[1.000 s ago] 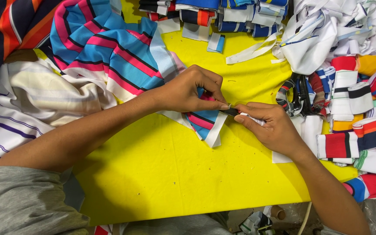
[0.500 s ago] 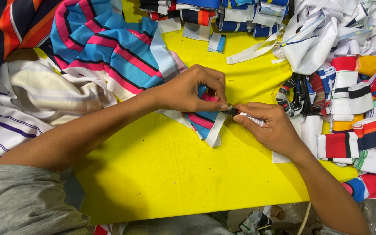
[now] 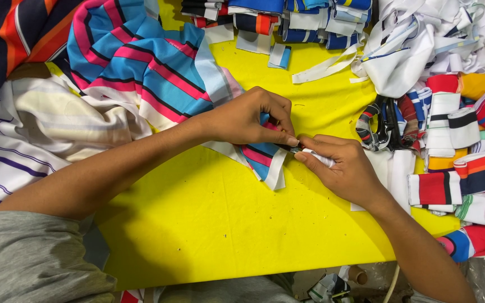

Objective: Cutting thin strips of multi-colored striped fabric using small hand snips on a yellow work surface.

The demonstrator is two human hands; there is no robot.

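Note:
My left hand (image 3: 251,119) pinches the white-edged corner of a blue, pink and white striped fabric piece (image 3: 141,73) that lies on the yellow table (image 3: 209,213). My right hand (image 3: 341,168) is closed around a small white-handled tool (image 3: 315,156) with a dark tip. The tip touches the fabric corner right at my left thumb. The corner (image 3: 265,160) hangs down between both hands.
Scissors with wrapped handles (image 3: 380,123) lie just right of my hands. Striped knit bands (image 3: 456,163) are piled at the right, white strips (image 3: 422,39) at the top right, folded bands (image 3: 287,17) along the top. More striped garments (image 3: 18,129) cover the left.

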